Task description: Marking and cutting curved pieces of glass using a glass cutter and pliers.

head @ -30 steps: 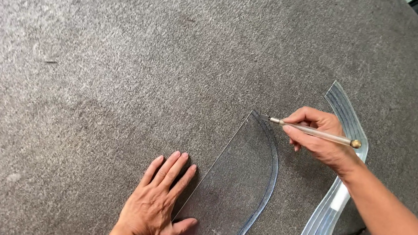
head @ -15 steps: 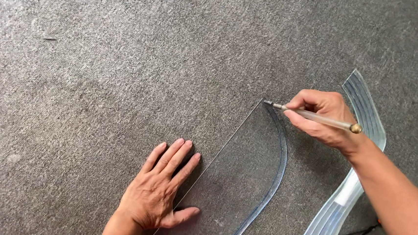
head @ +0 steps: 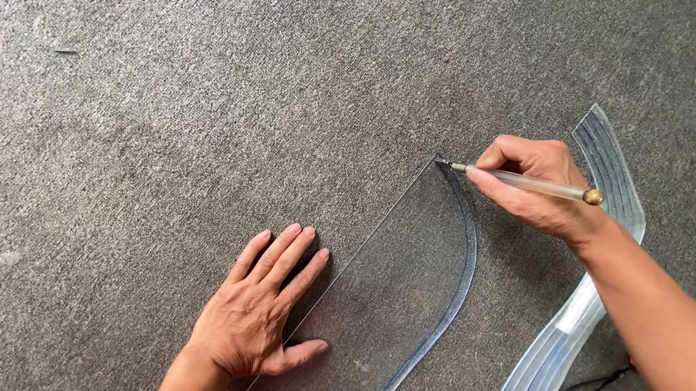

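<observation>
Since earlier: my view has drifted, so both hands and the glass sit a little further right and lower in frame than a second ago; the cutter tip remains at the pane's upper point and the left palm remains pressed flat.
Left hand: my left hand lies open, palm down, fingers spread and stretched toward the upper right. I see it resting along the straight left edge of the glass pane, thumb tucked low over the pane's lower part.
Right hand: my right hand is closed in a pen grip around the glass cutter, index finger laid along the shaft.
Glass cutter: a slim pale shaft with a brass ball at the rear end, lying almost level and pointing left. Its dark tip touches the pane at its topmost corner.
Glass pane: clear, flat on the grey felt surface, one straight edge on the left and one curved edge on the right, meeting in a point at the top. It lies between my two hands, left hand at its lower left, right hand just beyond its upper tip.
Offcut strips: a stack of curved glass strips lies right of the pane, passing under my right wrist and running down toward the bottom edge.
Lower right corner: a dark cable shows beside the strips.
</observation>
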